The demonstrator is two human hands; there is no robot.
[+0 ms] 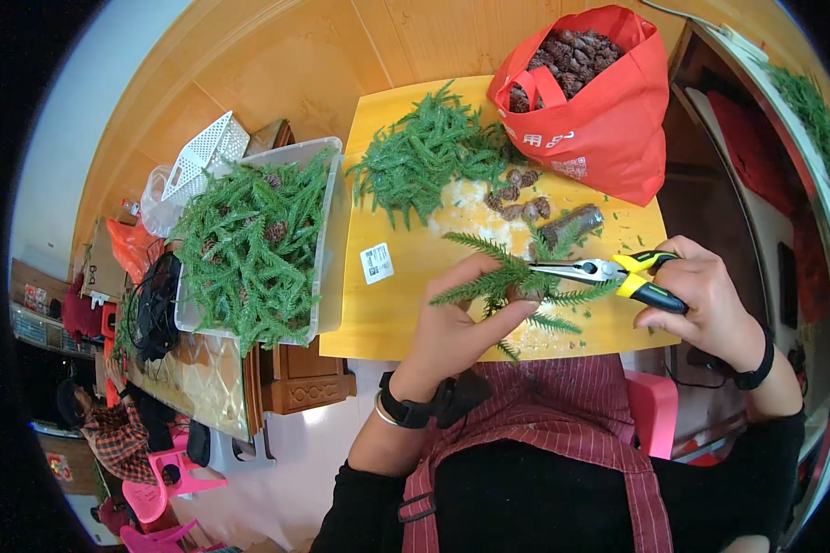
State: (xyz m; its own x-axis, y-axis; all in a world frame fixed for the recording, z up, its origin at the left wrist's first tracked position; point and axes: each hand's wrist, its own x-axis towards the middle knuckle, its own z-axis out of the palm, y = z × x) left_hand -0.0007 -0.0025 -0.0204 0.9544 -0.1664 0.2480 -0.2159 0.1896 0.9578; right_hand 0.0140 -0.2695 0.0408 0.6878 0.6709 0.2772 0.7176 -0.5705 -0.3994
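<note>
My left hand (461,323) pinches an artificial green pine sprig (489,284) over the near part of the yellow table. Gripped in my right hand (707,293) is a pair of long-nose pliers (609,273) with yellow and black handles. The pliers' jaws reach left into the middle of the sprig, just above my left fingertips; what they bite on is hidden among the needles. Just beyond lie a dark brown roll (581,221) and several small pine cones (526,205).
A pile of green sprigs (429,147) and a red bag (609,152) of pine cones stand at the table's (355,323) back. Left of it, a clear plastic bin (332,267) holds sprigs with cones. A white label (376,263) lies on the table. A person (120,433) sits far left.
</note>
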